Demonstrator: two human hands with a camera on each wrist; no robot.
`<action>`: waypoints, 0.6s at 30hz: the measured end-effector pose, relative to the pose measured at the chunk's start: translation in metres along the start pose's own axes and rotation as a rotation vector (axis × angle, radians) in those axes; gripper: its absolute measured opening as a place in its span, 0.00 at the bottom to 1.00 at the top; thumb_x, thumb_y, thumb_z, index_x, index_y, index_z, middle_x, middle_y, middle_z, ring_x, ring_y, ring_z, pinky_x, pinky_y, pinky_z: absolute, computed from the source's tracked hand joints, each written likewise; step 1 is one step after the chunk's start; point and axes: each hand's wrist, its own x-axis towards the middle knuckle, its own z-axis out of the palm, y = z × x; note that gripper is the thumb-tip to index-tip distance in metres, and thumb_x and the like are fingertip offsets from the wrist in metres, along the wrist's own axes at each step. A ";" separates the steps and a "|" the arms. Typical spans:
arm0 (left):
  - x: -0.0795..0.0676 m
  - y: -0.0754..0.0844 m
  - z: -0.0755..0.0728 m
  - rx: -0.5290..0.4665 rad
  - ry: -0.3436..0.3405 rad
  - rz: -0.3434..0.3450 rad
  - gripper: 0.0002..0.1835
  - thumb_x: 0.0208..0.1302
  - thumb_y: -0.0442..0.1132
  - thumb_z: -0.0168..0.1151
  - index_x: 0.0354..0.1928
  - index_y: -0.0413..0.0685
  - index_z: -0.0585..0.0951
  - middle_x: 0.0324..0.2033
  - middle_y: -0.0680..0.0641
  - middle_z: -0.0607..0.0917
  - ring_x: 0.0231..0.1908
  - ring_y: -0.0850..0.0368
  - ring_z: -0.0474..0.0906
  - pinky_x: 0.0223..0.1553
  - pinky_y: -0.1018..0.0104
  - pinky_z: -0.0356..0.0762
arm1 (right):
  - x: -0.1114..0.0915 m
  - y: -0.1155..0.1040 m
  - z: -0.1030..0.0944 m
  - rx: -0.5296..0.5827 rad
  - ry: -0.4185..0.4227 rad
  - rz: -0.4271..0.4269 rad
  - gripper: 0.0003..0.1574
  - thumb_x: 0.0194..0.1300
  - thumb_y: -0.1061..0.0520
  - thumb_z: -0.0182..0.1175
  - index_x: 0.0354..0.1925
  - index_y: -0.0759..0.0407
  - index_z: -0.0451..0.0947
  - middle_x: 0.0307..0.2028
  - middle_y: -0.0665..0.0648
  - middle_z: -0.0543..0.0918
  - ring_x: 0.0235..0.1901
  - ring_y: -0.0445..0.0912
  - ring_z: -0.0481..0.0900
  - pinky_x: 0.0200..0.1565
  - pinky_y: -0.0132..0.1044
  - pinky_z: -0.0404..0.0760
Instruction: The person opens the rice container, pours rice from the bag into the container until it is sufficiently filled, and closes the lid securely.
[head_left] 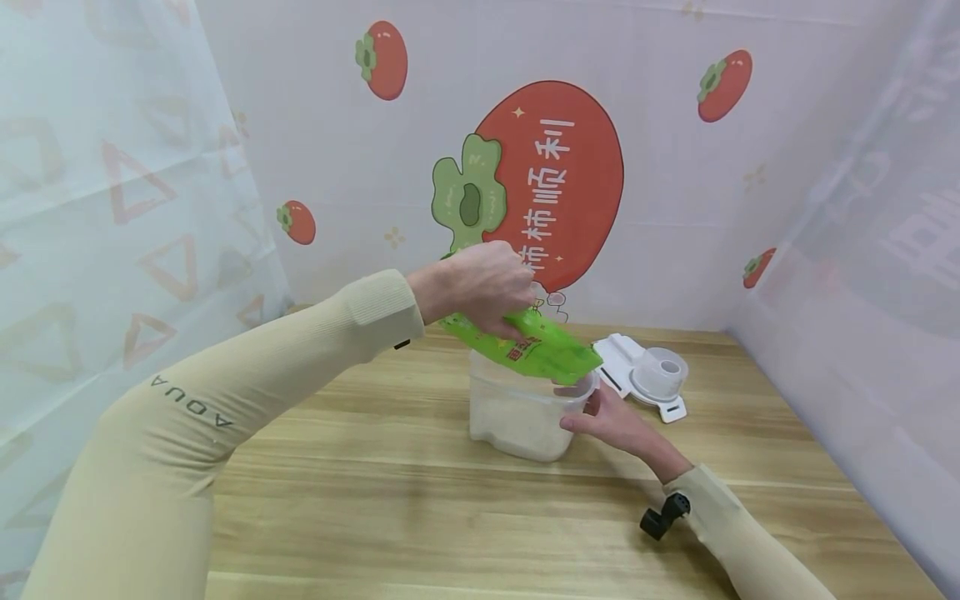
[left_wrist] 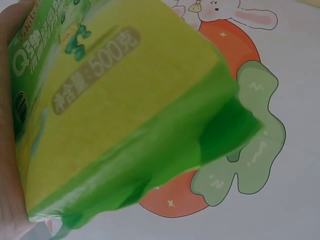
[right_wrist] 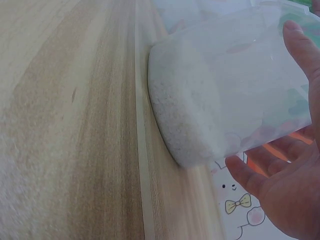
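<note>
A green bag [head_left: 551, 346] with Chinese print slants down to the right, its lower end over the mouth of a clear plastic container [head_left: 517, 425]. My left hand [head_left: 487, 283] grips the bag from above; in the left wrist view the bag's yellow panel [left_wrist: 135, 95] reads 500克. White rice-like grains [right_wrist: 185, 110] fill the bottom of the container, which stands upright on the table. At its right side, my right hand [head_left: 611, 421] holds the wall near the rim, thumb on the near face and fingers partly hidden behind.
Just right of the container lies a white lid [head_left: 618, 362] with a clear round cup [head_left: 660, 373] on it. The wood-grain table [head_left: 375, 508] meets a patterned cloth [head_left: 660, 208] at the back, with cloth on both sides. A black device [head_left: 663, 517] sits at my right wrist.
</note>
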 end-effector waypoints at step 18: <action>0.002 0.003 0.000 0.050 -0.043 0.016 0.26 0.62 0.69 0.54 0.23 0.57 0.77 0.22 0.51 0.80 0.21 0.58 0.72 0.22 0.68 0.71 | 0.000 0.001 0.000 0.000 -0.003 0.015 0.42 0.62 0.62 0.65 0.70 0.59 0.58 0.60 0.67 0.75 0.64 0.64 0.71 0.63 0.42 0.73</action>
